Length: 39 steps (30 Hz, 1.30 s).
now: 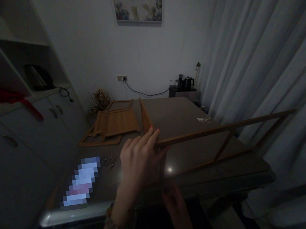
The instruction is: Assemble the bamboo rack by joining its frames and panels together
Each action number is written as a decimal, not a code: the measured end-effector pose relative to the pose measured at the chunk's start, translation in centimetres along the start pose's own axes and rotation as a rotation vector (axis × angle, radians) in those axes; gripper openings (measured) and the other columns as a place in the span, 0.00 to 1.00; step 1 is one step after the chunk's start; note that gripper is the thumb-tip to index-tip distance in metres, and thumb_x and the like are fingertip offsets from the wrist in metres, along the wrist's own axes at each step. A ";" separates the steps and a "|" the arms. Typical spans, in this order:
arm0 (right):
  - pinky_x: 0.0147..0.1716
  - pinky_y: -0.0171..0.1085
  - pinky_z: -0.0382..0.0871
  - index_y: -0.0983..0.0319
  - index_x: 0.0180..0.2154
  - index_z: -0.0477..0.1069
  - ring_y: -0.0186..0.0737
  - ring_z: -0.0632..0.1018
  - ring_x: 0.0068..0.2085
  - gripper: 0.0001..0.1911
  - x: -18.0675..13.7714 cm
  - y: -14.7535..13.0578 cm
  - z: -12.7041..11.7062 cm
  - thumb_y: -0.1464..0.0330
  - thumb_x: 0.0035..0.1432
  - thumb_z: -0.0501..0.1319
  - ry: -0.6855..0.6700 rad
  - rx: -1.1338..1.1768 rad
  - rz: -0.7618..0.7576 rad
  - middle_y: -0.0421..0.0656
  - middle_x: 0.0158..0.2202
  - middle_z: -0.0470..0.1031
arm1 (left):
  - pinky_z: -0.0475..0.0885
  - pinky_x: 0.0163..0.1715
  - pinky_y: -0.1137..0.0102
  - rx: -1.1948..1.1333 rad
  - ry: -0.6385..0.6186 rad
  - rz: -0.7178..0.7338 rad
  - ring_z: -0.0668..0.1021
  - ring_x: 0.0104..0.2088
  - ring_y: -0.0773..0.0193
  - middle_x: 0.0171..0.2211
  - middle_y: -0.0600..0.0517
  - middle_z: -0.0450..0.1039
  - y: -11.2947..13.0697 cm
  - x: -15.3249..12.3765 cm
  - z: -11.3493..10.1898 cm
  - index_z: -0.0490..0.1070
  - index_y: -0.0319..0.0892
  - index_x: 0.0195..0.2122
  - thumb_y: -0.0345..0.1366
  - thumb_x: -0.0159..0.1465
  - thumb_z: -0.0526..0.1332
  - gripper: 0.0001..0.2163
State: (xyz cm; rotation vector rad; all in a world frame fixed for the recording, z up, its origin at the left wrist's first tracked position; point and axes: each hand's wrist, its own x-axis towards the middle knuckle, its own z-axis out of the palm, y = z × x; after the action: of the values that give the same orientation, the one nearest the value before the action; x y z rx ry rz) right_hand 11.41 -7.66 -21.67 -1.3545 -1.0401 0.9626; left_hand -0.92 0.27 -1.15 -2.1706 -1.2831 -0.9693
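My left hand [140, 156], with a bracelet at the wrist, is closed on the near end of a wooden frame [223, 129]. The frame stands on its long edge and reaches right, past the table's side, with crossbars between its two rails. At this corner a wooden panel [146, 117] stands upright and runs away from me; my fingers hide the joint. Low at the table's near edge, my right hand [176, 202] has its fingers curled by the frame's lower corner. It is dim there, and what they hold cannot be made out.
Several small screws [110, 162] lie left of my hands, near a blurred-out bright rectangle [81, 183]. Farther back are a slatted wooden panel [118, 122] and more wooden frames [100, 141]. A coffee maker [187, 83] stands beyond the table [169, 108]; curtains [264, 57] hang at right.
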 end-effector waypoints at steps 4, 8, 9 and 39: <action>0.25 0.30 0.68 0.60 0.48 0.69 0.34 0.73 0.26 0.16 -0.2 0.3 0.0 0.61 0.60 0.60 0.036 -0.105 -0.089 0.36 0.26 0.72 | 0.70 0.33 0.60 0.004 0.000 -0.002 0.81 0.37 0.57 0.52 0.52 0.74 0.1 0.1 -0.1 0.70 0.45 0.53 0.50 0.61 0.61 0.22; 0.36 0.34 0.73 0.57 0.43 0.74 0.39 0.79 0.35 0.10 -0.1 0.9 -0.3 0.64 0.62 0.58 0.021 -0.272 -0.367 0.42 0.35 0.79 | 0.70 0.32 0.60 0.005 0.011 0.004 0.80 0.37 0.58 0.52 0.52 0.74 0.1 0.1 -0.1 0.70 0.45 0.53 0.50 0.61 0.61 0.22; 0.39 0.35 0.73 0.57 0.43 0.75 0.40 0.80 0.38 0.09 0.0 1.1 -0.4 0.65 0.63 0.58 0.014 -0.310 -0.445 0.43 0.37 0.80 | 0.70 0.33 0.60 0.005 0.011 0.003 0.80 0.37 0.58 0.52 0.53 0.74 0.0 0.1 0.0 0.70 0.45 0.53 0.50 0.61 0.61 0.22; 0.44 0.38 0.73 0.52 0.46 0.77 0.43 0.82 0.42 0.14 -0.6 -0.1 -0.2 0.67 0.65 0.54 -0.218 -0.326 -0.328 0.42 0.42 0.82 | 0.70 0.34 0.59 -0.015 -0.015 -0.018 0.80 0.38 0.56 0.53 0.51 0.74 0.1 0.1 -0.1 0.69 0.46 0.54 0.49 0.60 0.62 0.22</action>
State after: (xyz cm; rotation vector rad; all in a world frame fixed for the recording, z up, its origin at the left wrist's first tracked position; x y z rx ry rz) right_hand 11.38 -8.32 -21.52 -1.3005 -1.5856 0.7244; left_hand -0.83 0.18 -1.04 -2.1855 -1.3084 -0.9741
